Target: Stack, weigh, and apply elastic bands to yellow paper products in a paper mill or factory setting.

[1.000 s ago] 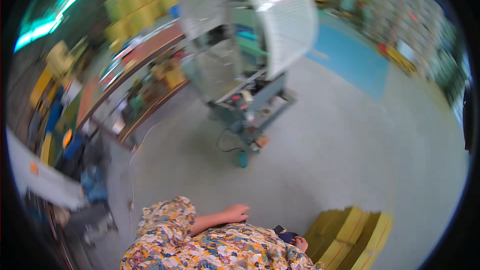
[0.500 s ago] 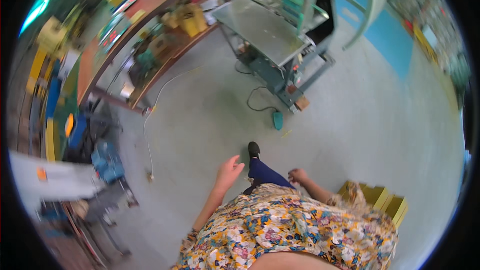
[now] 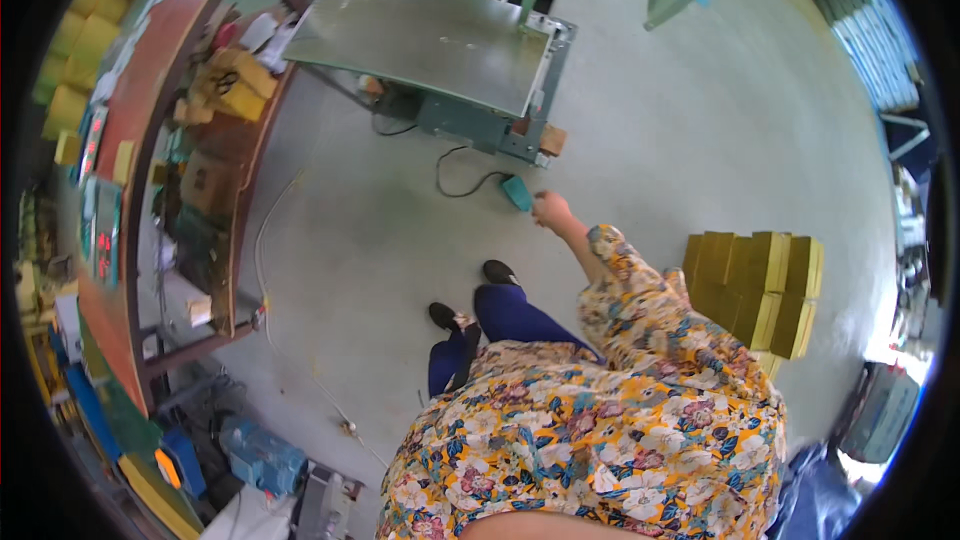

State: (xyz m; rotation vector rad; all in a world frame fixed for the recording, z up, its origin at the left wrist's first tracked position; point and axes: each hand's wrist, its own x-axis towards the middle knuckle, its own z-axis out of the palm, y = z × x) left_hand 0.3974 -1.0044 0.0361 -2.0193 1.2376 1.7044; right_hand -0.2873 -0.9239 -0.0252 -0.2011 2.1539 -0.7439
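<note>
My right hand (image 3: 551, 210) reaches forward over the floor with its fingers curled in, and no object shows in it. In the picture it lies beside a teal foot pedal (image 3: 516, 192); the hand hangs above floor level, and I see no contact. A dark cable runs from the pedal towards the machine with a grey metal tabletop (image 3: 430, 40). A loose flowered sleeve (image 3: 620, 265) hangs round my right arm. A small patch of skin shows beside that sleeve, too hidden to tell what it is. My left hand is out of sight.
Yellow boxes (image 3: 745, 290) are stacked on the floor at my right. A brown-topped workbench (image 3: 120, 160) with a loaded lower shelf stands at the left. A pale cable (image 3: 262, 250) crosses the floor beside it. At the lower left sits a blue motor (image 3: 265, 455).
My view has turned, and the machine and bench appear further left. My right hand has swung forward and up. My left hand has gone out of view. Both shoes now show.
</note>
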